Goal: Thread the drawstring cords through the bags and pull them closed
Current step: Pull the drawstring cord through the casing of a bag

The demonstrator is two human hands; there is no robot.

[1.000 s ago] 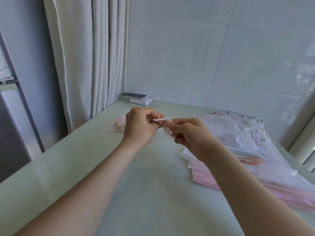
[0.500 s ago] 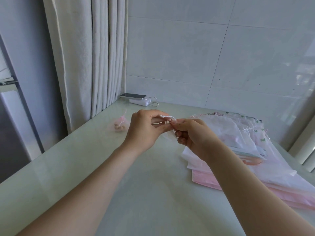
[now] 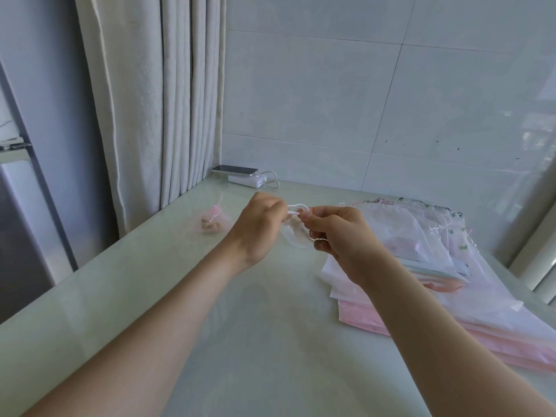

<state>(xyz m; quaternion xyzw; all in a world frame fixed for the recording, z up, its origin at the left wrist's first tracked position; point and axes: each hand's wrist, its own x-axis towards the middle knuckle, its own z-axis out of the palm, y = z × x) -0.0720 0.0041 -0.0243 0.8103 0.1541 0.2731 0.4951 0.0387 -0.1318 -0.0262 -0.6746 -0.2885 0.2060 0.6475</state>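
Left hand [image 3: 258, 227] and right hand [image 3: 340, 236] each pinch the white cord [image 3: 296, 207] over mid-bench. They're slightly further apart than 0.5 s ago, so the sheer bag [image 3: 293, 237] is probably cinching shut.

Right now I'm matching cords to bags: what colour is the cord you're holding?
White; the cord shows best in the head view.

Single head-worn view, looking forward and down.
The wide-angle camera is sitting above the bench's [image 3: 150, 281] near edge, facing the far corner where curtain [image 3: 144, 100] and tiled wall [image 3: 361, 100] are meeting; the left forearm [image 3: 156, 320] and right forearm [image 3: 436, 341] are entering from below, close to the lens.
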